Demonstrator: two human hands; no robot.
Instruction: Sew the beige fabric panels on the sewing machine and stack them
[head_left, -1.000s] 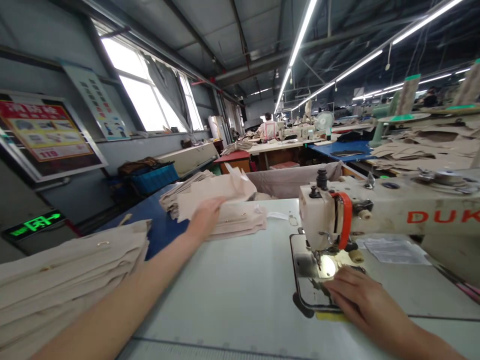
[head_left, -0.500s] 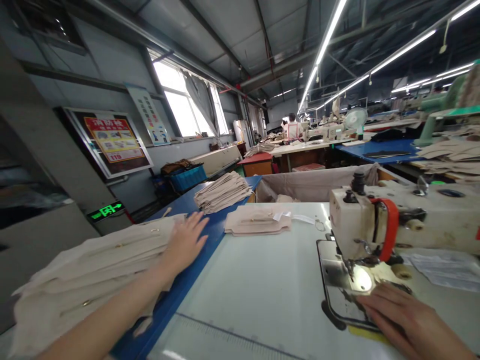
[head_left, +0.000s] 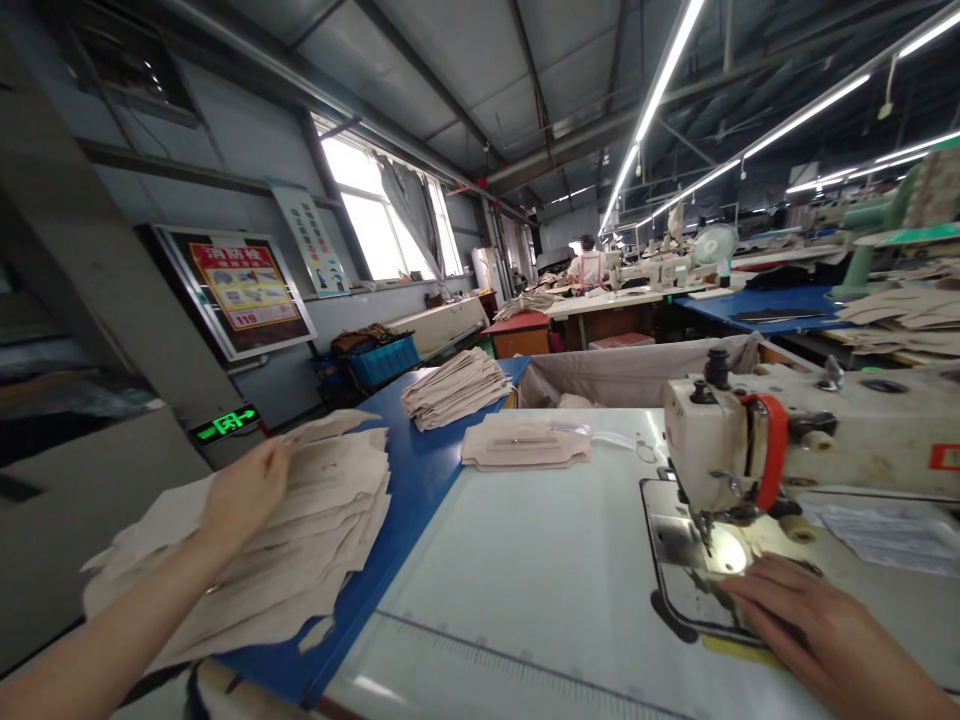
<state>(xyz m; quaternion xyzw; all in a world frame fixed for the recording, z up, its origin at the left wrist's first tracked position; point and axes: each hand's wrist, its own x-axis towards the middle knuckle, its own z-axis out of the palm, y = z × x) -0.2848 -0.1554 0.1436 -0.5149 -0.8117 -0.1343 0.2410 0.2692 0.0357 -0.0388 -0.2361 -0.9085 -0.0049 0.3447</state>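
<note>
On the left, my left hand (head_left: pixel 247 490) pinches the edge of a beige fabric piece (head_left: pixel 334 424), whose far end lifts off the stack of fabric pieces (head_left: pixel 322 540) beneath. Small metallic parts show on some of the stacked pieces. My right hand (head_left: pixel 806 610) rests beside the needle plate of the sewing machine (head_left: pixel 709 440), its fingers pressed together. Whatever those fingers may hold is hidden. Between the hands, a folded beige piece with a zipper (head_left: pixel 525 442) lies near the back of the white machine table (head_left: pixel 480 560).
A second beige stack (head_left: pixel 456 387) sits on the blue table (head_left: pixel 420 470). Printed ruler marks (head_left: pixel 510 670) run along the front of the machine table. Behind it is a cloth-lined bin (head_left: pixel 637 370). Farther back, a person (head_left: pixel 589 265) sits among other machines.
My left hand has moved left and nearer from the far right of the stack and now grips a fabric piece, raising its end. My right hand stays beside the needle plate.
</note>
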